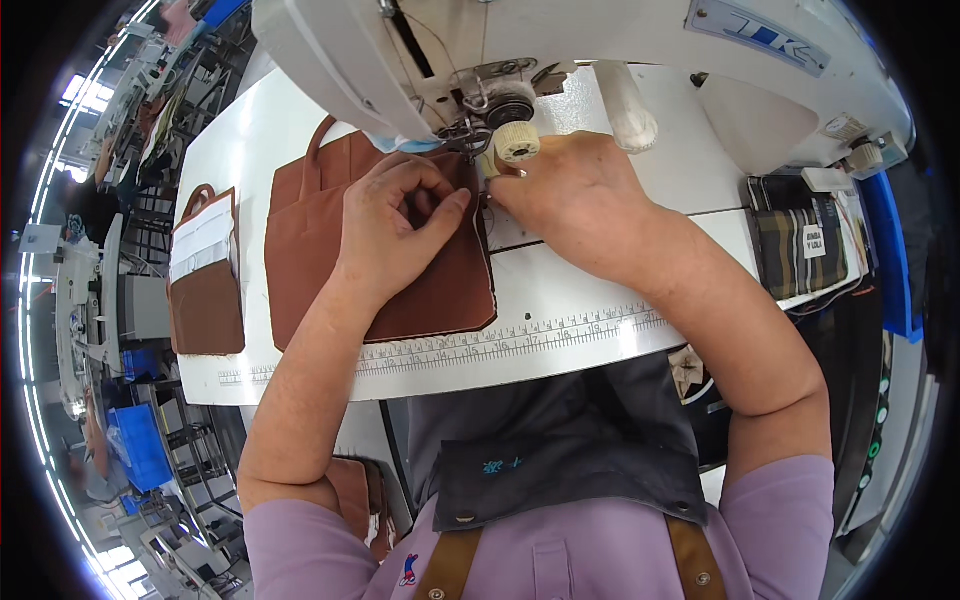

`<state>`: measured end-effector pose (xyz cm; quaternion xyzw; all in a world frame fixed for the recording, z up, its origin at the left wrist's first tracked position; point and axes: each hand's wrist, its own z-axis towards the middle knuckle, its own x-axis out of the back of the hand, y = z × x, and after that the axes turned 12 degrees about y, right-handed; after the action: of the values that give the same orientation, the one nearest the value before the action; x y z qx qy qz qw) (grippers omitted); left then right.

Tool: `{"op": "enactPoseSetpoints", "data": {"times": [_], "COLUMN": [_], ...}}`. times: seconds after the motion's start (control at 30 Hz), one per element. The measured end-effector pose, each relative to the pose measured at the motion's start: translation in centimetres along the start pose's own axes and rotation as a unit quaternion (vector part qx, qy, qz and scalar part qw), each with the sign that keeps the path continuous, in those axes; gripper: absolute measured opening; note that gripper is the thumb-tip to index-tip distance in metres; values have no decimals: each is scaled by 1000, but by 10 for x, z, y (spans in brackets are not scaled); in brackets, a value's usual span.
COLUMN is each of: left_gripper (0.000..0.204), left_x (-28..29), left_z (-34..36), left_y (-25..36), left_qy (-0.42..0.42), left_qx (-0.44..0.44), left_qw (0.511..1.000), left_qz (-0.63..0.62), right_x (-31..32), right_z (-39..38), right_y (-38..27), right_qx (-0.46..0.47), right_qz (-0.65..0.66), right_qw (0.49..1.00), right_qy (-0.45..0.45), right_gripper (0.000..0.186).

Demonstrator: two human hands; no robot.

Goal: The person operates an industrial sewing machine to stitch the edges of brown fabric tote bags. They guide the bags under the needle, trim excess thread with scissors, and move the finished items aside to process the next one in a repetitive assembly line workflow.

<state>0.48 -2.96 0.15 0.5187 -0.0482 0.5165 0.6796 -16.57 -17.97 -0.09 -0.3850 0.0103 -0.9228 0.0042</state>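
Under the head of a white sewing machine (480, 100) lies a brown leather bag piece (355, 285) with a handle, its right edge by the needle area. My left hand (400, 215) rests on the leather with curled fingers and thumb drawn in at that edge, gripping it. My right hand (570, 195) is just right of the needle area, fingers bent and mostly turned away, near a pale yellowish item (488, 165); what they hold is hidden. A cream knurled knob (518, 140) sits above them.
A second brown piece with white lining (205, 300) lies left on the white table (660, 180), which has a ruler along its front edge. Plaid fabric (790, 240) and a blue bin (890, 250) are at right. Other machines and co-workers (95, 200) are along the left.
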Motion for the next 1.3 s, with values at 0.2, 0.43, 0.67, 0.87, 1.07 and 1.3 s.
{"op": "enactPoseSetpoints", "data": {"times": [0.2,0.43,0.67,0.87,1.07,1.3], "left_gripper": [22,33,47,47,43,41], "left_x": [-2,3,16,16,14,14], "left_z": [-6,-16,-19,-26,-27,-28], "left_y": [-3,5,12,7,3,0], "left_qy": [-7,-34,-83,-76,-52,-47], "left_qx": [-92,-213,-257,-237,-256,-242], "left_qw": [996,968,947,958,957,963], "left_qz": [18,130,173,145,124,111], "right_x": [2,0,-6,5,-3,1], "right_z": [2,-3,-12,-12,-14,-12], "right_y": [-2,-2,5,2,-2,-4], "right_qx": [10,11,2,-108,-31,-38], "right_qz": [4,-6,7,59,106,83], "right_qw": [1000,1000,1000,992,993,993], "right_qy": [0,-12,12,-2,-29,-68], "right_gripper": [7,14,15,24,27,33]}}
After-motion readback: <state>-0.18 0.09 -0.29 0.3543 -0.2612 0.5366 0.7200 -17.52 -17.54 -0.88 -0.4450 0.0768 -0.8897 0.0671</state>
